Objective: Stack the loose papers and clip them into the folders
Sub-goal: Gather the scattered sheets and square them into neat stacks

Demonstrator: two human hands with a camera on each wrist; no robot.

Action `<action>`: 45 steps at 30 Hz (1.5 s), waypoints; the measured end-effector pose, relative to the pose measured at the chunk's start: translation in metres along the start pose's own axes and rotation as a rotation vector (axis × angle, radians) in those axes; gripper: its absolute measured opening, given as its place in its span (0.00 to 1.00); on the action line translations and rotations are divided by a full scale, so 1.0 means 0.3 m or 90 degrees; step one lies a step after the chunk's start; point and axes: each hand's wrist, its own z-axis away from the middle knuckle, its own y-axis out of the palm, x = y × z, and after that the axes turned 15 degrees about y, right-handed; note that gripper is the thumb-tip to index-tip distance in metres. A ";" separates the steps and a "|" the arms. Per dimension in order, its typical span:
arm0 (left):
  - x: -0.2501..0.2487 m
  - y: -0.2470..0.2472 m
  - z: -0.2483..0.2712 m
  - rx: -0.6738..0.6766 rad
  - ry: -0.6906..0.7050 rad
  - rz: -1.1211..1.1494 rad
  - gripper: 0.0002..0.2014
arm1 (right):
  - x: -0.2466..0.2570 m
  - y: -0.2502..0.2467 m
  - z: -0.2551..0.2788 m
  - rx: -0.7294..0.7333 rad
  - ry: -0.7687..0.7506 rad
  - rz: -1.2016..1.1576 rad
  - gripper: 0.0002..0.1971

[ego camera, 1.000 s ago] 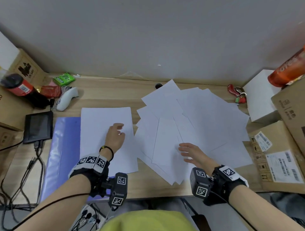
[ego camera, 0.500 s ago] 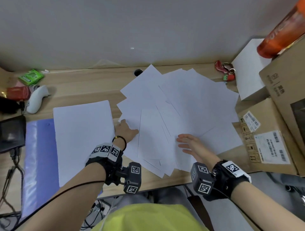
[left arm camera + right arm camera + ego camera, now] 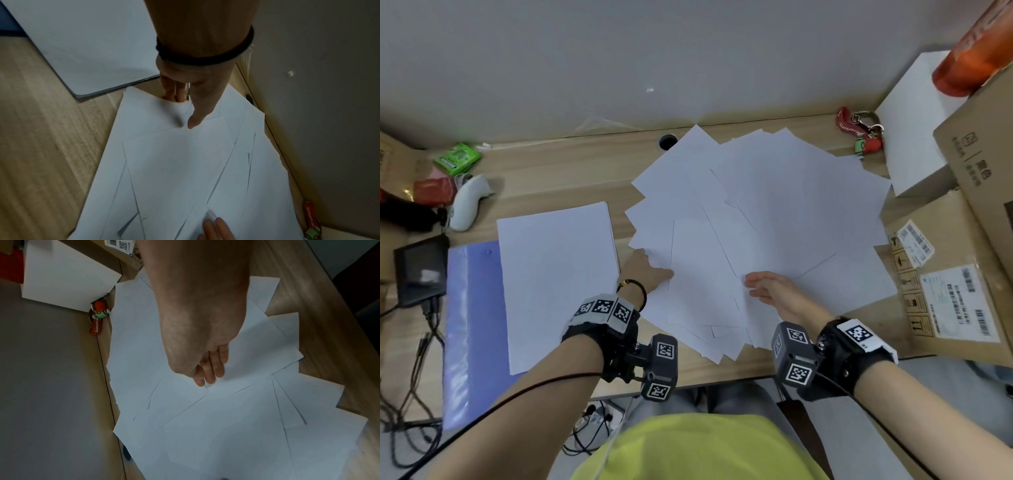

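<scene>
Several loose white sheets [image 3: 774, 212] lie fanned across the middle of the wooden desk [image 3: 571, 171]. A neat paper stack [image 3: 558, 281] rests on a blue folder [image 3: 472, 325] at the left. My left hand [image 3: 647, 270] is at the fan's left edge; in the left wrist view its fingers [image 3: 174, 95] are tucked under a sheet's edge and the thumb lies on top, pinching it. My right hand [image 3: 767, 286] lies flat on the fan's near middle, its straight fingers [image 3: 209, 374] pressing the paper [image 3: 205, 426].
Cardboard boxes [image 3: 955, 281] and a white box [image 3: 914, 137] crowd the right side. A red keychain [image 3: 859, 130] lies by the wall. A white controller [image 3: 467, 202], green packet [image 3: 457, 159] and black device [image 3: 421, 267] with cables sit at the left. A cable hole [image 3: 667, 141] is behind the fan.
My left hand left the neat stack, moved right to the fan's left edge and slid its fingers under a sheet. My right hand stayed flat on the fan.
</scene>
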 end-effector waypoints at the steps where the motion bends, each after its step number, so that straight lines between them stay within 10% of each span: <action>1: -0.001 -0.002 -0.009 -0.011 -0.004 0.033 0.24 | -0.003 -0.001 -0.005 -0.003 0.000 -0.005 0.14; 4: 0.000 -0.020 -0.020 -0.003 -0.019 0.142 0.08 | -0.013 0.002 -0.012 -0.008 -0.001 -0.025 0.14; 8: -0.025 -0.046 0.009 0.053 0.007 0.218 0.21 | -0.007 0.015 -0.005 -0.026 -0.004 -0.032 0.14; 12: -0.070 -0.095 0.043 0.103 0.100 0.235 0.04 | 0.011 0.025 0.008 -0.060 -0.009 -0.025 0.11; 20: -0.291 -0.210 0.196 0.132 0.306 0.198 0.28 | 0.096 0.085 0.073 -0.070 -0.089 -0.004 0.08; 33: -0.382 -0.572 0.358 0.183 0.621 0.258 0.07 | 0.173 0.236 0.208 -0.026 -0.120 -0.008 0.14; 38: -0.166 -0.679 0.286 0.053 0.508 0.469 0.09 | 0.255 0.357 0.264 0.038 -0.146 -0.076 0.08; 45: 0.326 -0.584 0.187 -0.001 0.287 0.295 0.17 | 0.228 0.413 0.231 0.023 -0.112 -0.230 0.30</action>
